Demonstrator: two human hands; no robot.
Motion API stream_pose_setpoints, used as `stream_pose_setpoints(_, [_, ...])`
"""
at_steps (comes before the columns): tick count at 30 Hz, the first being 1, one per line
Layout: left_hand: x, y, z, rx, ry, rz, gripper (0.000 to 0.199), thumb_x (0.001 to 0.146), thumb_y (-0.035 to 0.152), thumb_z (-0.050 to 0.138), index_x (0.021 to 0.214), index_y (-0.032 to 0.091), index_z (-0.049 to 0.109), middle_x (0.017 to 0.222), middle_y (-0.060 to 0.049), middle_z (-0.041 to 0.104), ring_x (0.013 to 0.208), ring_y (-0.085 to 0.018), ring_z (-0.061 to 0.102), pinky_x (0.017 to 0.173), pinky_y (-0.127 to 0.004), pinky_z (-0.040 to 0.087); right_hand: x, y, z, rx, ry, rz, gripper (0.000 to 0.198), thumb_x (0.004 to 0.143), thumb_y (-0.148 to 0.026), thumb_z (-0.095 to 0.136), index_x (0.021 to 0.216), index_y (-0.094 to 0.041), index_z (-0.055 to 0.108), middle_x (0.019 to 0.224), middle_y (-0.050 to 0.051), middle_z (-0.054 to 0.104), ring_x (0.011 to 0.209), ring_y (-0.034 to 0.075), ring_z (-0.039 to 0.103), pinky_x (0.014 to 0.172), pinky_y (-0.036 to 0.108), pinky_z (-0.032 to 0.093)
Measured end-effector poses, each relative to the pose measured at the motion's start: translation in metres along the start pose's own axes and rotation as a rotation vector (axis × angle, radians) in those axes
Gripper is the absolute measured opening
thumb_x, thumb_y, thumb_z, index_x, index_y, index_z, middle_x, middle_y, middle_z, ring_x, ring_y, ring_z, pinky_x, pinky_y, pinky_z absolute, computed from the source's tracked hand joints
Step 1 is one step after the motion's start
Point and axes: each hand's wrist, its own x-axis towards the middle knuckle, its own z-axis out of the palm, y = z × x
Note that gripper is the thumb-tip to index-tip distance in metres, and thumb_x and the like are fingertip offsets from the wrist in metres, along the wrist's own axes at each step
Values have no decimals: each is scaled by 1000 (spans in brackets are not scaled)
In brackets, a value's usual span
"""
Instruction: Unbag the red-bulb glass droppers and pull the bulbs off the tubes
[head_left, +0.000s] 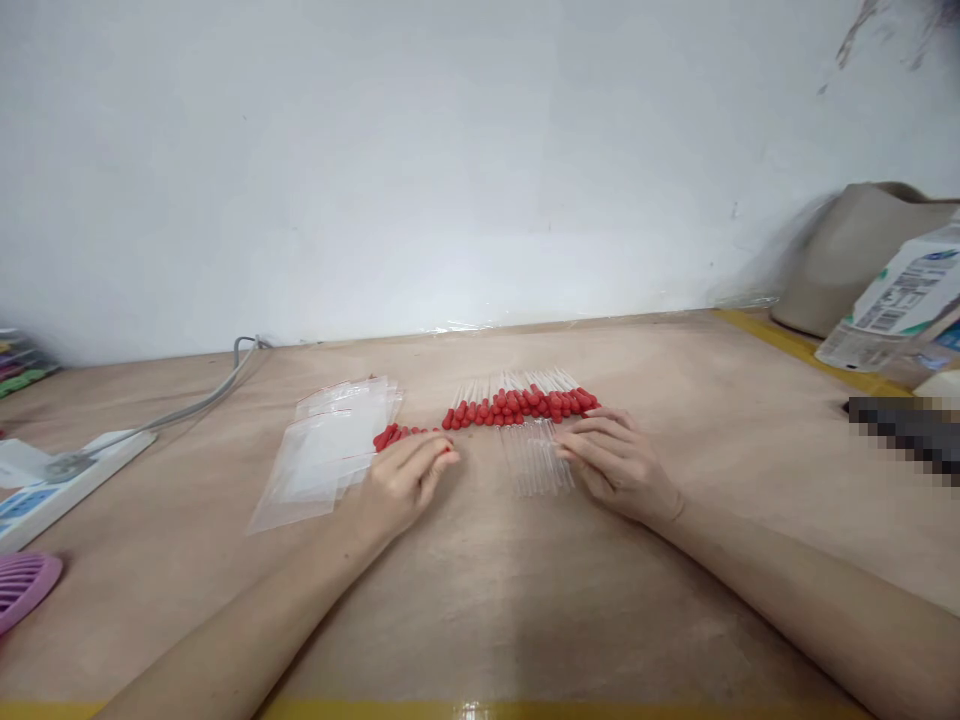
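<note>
My left hand [409, 472] is closed in a pinch, with a bit of red rubber bulb [448, 450] showing at its fingertips. Beside and partly behind it lie several loose red rubber bulbs [388, 436]. My right hand [619, 462] has its fingertips pinched at the right edge of a row of clear glass dropper tubes [534, 470]; the end of a tube seems to be between them, though it is hard to see. Just beyond the tubes stretches a row of droppers with red bulbs [517, 402], their thin clear stems pointing toward the wall.
Clear zip bags [315, 460] lie fanned out left of my left hand. Farther left are a white power strip [75, 485] with a grey cable [195, 405] and a purple slotted item [28, 588]. On the right stand a labelled plastic container [896, 300] and a beige bin [832, 255].
</note>
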Motion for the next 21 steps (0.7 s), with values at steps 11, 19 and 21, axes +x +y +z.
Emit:
stream_pose_setpoints(11, [24, -58, -19, -150, -334, -759, 34, 81, 39, 38, 72, 15, 62, 53, 1, 45, 56, -15, 50, 57, -28, 43, 0, 6, 16, 1, -36, 318, 24, 85, -22, 44, 103, -20, 59, 76, 3, 64, 69, 16, 55, 70, 31, 37])
stream_pose_setpoints(19, [34, -55, -34, -225, -298, -819, 37, 72, 22, 41, 105, 14, 56, 75, -3, 58, 59, -14, 56, 51, -25, 43, 11, -3, 16, 38, 19, 290, 14, 82, -21, 49, 84, -21, 63, 69, 1, 65, 61, 13, 53, 68, 31, 35])
stream_pose_setpoints(21, [32, -56, -33, -165, -298, -716, 38, 72, 24, 45, 109, 16, 51, 80, -4, 57, 59, -14, 57, 52, -25, 44, 12, -4, 17, -6, -5, 267, 15, 83, -21, 48, 86, -21, 63, 71, 1, 66, 64, 14, 53, 71, 32, 34])
